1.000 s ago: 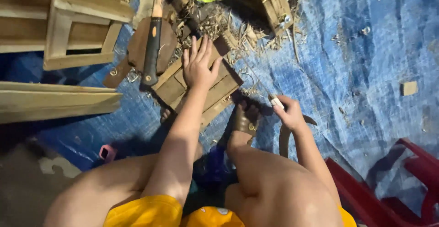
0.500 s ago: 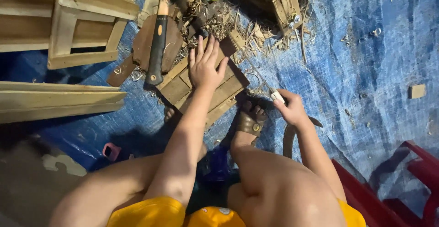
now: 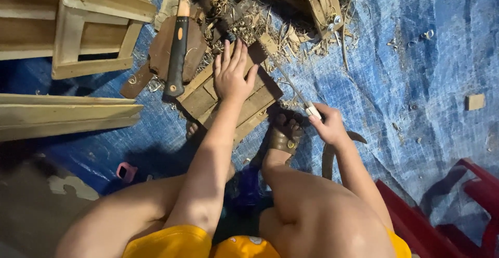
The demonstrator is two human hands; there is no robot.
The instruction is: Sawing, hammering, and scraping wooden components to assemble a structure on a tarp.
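Note:
My left hand [image 3: 232,73] lies flat, fingers spread, on a small wooden frame [image 3: 205,99] that rests on the blue tarp. My right hand [image 3: 326,124] grips the pale handle of a thin saw [image 3: 285,80], whose blade runs up and left along the frame's right edge. My sandalled right foot [image 3: 285,133] sits against the frame's near corner. A hammer [image 3: 178,45] with a black grip lies just left of my left hand on a brown board.
Wood shavings [image 3: 260,19] pile up beyond the frame. Larger wooden frames [image 3: 93,24] and planks [image 3: 62,113] lie at the left. A red plastic stool [image 3: 457,206] stands at the lower right. A small wood block [image 3: 474,101] sits on the tarp [image 3: 416,71] at the right.
The view has drifted slightly. My right hand with the saw has shifted a little down and right along the frame's edge. My left hand stays pressed on the frame.

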